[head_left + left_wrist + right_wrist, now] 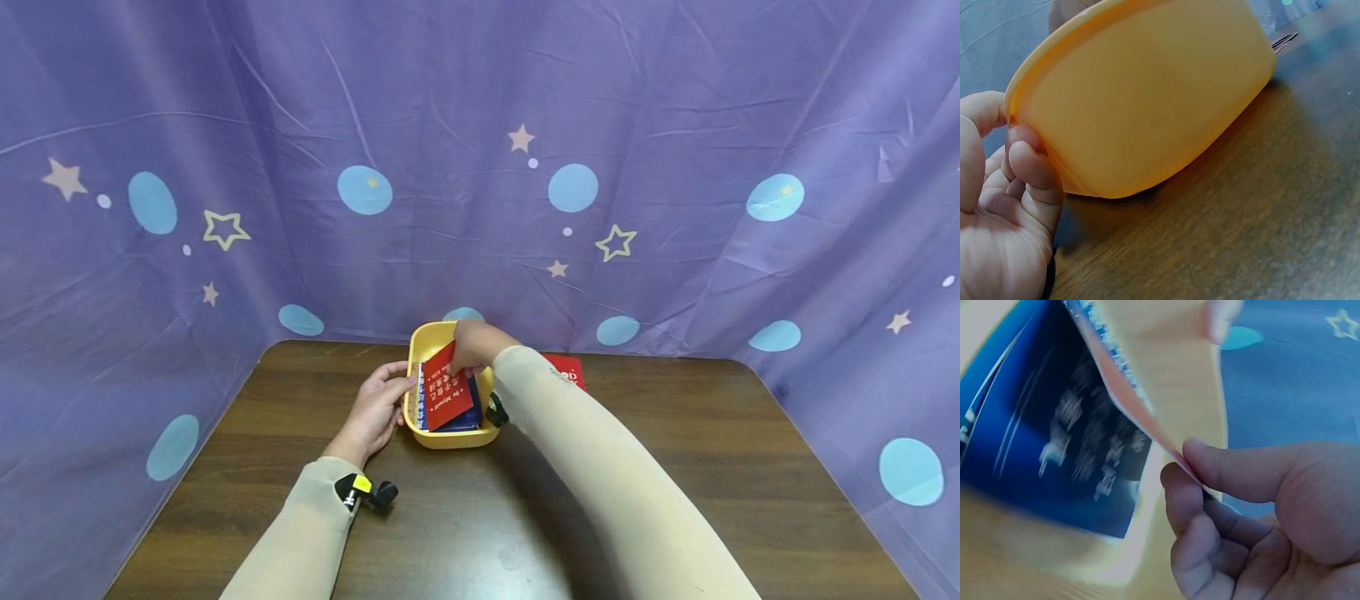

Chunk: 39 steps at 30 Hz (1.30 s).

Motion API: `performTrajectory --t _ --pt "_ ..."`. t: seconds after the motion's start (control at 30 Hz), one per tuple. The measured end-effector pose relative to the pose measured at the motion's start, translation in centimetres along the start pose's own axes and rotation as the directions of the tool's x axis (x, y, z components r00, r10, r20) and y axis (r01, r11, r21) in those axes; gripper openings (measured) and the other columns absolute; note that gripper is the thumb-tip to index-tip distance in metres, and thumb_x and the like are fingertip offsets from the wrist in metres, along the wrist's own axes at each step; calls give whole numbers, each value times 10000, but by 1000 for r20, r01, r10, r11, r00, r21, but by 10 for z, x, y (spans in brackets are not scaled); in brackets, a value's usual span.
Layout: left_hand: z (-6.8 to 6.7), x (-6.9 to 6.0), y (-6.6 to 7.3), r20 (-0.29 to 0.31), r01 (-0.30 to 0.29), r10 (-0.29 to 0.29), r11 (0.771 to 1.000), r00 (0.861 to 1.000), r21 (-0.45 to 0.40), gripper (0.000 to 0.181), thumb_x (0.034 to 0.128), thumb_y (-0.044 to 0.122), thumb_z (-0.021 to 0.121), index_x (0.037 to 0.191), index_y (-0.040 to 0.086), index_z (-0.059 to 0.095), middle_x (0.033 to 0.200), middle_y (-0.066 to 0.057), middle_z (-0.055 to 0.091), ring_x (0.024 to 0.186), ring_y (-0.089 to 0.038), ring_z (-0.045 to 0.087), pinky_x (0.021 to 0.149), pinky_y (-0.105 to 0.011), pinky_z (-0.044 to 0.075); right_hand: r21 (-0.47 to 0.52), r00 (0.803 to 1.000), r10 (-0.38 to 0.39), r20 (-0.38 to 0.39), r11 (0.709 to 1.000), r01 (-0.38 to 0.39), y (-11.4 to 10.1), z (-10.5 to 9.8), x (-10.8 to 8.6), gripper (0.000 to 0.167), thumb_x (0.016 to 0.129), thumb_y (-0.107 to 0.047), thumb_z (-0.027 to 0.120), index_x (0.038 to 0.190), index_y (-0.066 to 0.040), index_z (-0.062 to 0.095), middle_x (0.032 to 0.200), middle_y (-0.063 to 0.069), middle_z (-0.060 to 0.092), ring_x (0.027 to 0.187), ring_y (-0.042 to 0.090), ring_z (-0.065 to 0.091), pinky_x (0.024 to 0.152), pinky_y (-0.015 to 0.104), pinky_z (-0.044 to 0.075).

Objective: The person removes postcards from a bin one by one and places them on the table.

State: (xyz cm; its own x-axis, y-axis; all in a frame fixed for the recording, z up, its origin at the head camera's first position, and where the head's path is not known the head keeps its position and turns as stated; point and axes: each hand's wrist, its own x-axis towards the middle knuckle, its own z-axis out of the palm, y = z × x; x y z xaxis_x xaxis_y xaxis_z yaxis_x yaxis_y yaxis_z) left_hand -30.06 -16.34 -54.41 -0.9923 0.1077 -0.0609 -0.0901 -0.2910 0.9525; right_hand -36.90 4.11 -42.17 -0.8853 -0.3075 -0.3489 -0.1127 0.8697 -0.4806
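A yellow plastic bin [453, 440] stands on the table, with dark blue cards [1079, 437] bearing white writing inside it. My left hand [372, 410] grips the bin's left wall at the rim, as the left wrist view shows up close. Over the bin, my right hand [480, 343] pinches a red card [447, 398] with white lettering between thumb and fingers. That card is tilted above the blue ones and seen nearly edge-on in the right wrist view. My right forearm hides part of the bin's right side.
Another red item with white lettering [567, 369] lies on the table right of the bin, partly covered by my right sleeve. The brown wooden table [675, 450] meets a purple curtain [450, 125] with stars and blue spots behind and at both sides.
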Motion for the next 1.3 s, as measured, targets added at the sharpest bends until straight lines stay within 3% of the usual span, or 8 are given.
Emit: performTrajectory --t 0.17,0.37,0.53,0.7,0.77,0.97,1.17,1.3 --pt "0 0 -1 -4 3 -3 1000 1000 6 490 1141 37 600 1593 -37 426 911 -2 795 580 -64 616 415 -166 456 200 998 -35 -44 979 43 11 -7 -6 132 1010 -41 818 1041 19 704 907 110 741 712 208 738 855 431 737" --pt "3 1 -3 -8 10 -10 1000 1000 -1 471 1135 39 614 1573 -12 449 911 -4 802 584 -65 622 415 -167 449 452 991 -48 -126 886 101 35 -17 -23 231 1074 -62 765 1270 50 716 1151 202 792 896 260 810 809 399 735" --pt "4 1 -5 -10 7 -7 1000 1000 4 473 1128 53 631 1566 -2 463 930 -12 811 597 -72 635 419 -170 449 590 983 -39 -182 795 141 68 -24 -39 205 1075 -72 769 1245 39 743 1054 142 815 852 192 786 746 306 696" --pt "3 1 -4 -5 5 -5 1000 1000 16 474 1129 51 629 1568 -6 458 934 -5 818 602 -71 640 419 -172 447 641 970 4 -242 751 157 106 -24 -51 187 1064 -86 786 1209 17 729 987 83 810 797 138 739 738 310 686" --pt "2 0 -3 -4 6 -6 1000 1000 21 478 1133 51 623 1574 -11 449 923 3 814 598 -65 637 418 -169 444 642 963 22 -270 750 163 118 -22 -57 173 1066 -117 792 1178 -9 716 959 53 808 764 130 710 722 322 671" --pt "0 -2 -1 -18 13 -13 999 1000 29 477 1137 58 618 1577 -12 446 911 8 809 607 -65 642 416 -164 443 691 949 45 -311 696 194 151 -15 -66 130 1067 -115 781 1080 -38 676 819 -61 731 692 92 619 626 271 583" --pt "0 -1 -2 -14 21 -21 999 1000 33 477 1146 65 615 1583 -3 439 930 3 817 616 -67 660 420 -165 454 707 940 80 -332 681 192 186 -21 -73 178 1068 -140 771 1159 0 709 749 -89 668 662 65 575 595 261 539" --pt "-1 2 -1 -15 7 -7 999 1000 33 489 1142 61 622 1588 -6 434 933 0 810 607 -67 654 418 -167 455 686 928 128 -350 709 161 209 -33 -81 250 1080 -191 762 1213 16 719 757 -73 623 685 78 552 615 264 521"
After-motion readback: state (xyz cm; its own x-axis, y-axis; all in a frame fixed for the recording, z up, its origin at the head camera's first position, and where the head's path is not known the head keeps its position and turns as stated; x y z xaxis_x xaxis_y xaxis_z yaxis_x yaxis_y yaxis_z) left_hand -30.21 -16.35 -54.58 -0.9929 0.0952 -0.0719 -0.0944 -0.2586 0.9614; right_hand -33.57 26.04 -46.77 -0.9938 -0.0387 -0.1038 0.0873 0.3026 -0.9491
